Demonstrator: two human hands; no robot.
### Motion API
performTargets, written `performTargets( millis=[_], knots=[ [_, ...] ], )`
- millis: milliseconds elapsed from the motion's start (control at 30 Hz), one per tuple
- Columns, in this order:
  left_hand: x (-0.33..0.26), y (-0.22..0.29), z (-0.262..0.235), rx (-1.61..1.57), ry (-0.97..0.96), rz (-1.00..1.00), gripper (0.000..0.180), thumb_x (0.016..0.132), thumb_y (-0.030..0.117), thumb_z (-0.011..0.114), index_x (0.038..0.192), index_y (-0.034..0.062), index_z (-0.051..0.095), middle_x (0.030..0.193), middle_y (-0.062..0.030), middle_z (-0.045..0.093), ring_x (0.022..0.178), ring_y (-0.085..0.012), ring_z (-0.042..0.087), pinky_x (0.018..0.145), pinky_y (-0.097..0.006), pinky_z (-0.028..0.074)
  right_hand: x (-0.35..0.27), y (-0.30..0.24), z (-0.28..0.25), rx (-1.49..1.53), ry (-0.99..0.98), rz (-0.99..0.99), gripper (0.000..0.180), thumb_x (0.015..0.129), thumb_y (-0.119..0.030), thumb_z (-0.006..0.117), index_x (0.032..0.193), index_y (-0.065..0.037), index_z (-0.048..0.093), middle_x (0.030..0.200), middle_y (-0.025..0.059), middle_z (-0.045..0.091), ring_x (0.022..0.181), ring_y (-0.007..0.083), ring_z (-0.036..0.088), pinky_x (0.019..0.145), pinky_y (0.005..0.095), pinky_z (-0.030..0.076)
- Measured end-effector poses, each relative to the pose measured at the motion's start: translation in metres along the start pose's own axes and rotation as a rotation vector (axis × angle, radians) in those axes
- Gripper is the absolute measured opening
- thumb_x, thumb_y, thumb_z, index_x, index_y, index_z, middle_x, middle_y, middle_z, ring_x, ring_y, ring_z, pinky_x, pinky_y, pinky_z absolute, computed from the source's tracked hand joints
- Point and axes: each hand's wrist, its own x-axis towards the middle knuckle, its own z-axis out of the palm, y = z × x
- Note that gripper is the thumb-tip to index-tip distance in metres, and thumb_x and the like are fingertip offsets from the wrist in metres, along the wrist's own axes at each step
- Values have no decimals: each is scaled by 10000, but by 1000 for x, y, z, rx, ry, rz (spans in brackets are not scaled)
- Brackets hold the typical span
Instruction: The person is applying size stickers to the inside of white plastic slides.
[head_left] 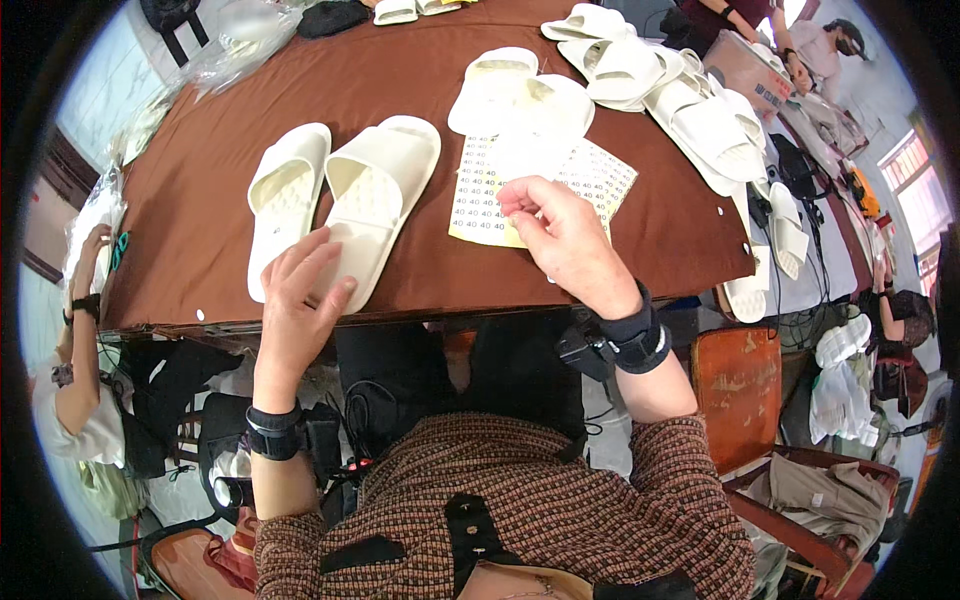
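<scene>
Resting loosely spread, the left hand (298, 280) touches the heel of the right slipper (390, 180) in a white pair near the table's front edge, in the head view; a careless push could skew it or tip it off. The right hand (530, 215) hovers over label sheets (478, 200), thumb and forefinger close; I cannot tell whether they pinch a label, which might crease or cling to skin. Brown cloth (200, 220) covers the table; piled slippers (700, 125) lie beyond, a worn chair (738, 385) at right.

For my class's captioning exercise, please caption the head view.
Over a brown tablecloth, left hand at a pair of white slide sandals, right hand above numbered label sheets.
</scene>
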Motion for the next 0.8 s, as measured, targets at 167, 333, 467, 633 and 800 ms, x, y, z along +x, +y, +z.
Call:
performTargets(
  millis=[167,333,467,633,800],
  knots=[
    [-9,-18,2,140,115,-17,328,780,171,714,1092,76,681,1238,-91,626,1218,-307,501,1071,-443,282,-4,3,17,-101,26,-42,156,842,13,567,996,7,592,887,164,640,885,328,597,794,403,486],
    [-9,-15,5,144,125,-38,330,798,211,696,1103,87,678,1230,-66,635,1234,-298,487,1082,-446,264,-4,4,24,-262,26,-138,202,807,32,588,1003,-11,566,899,153,617,889,335,576,802,417,464],
    [-9,-14,7,141,127,-28,351,804,232,692,1125,93,670,1226,-59,639,1239,-293,484,1095,-452,250,-5,7,23,-287,20,-144,232,792,46,593,1013,-15,557,921,153,608,891,340,571,806,422,457],
    [-12,-13,6,170,128,-36,347,810,240,689,1127,100,671,1228,-54,636,1251,-286,476,1105,-454,239,-5,7,22,-303,-2,-159,235,792,50,593,1015,-14,556,914,149,605,885,335,573,800,425,459],
    [-11,-14,7,178,125,-35,338,817,247,683,1124,106,673,1233,-49,632,1260,-279,470,1111,-453,231,-5,6,22,-284,4,-146,232,799,49,586,1020,-15,552,884,142,604,860,321,578,777,423,467]
  ],
)
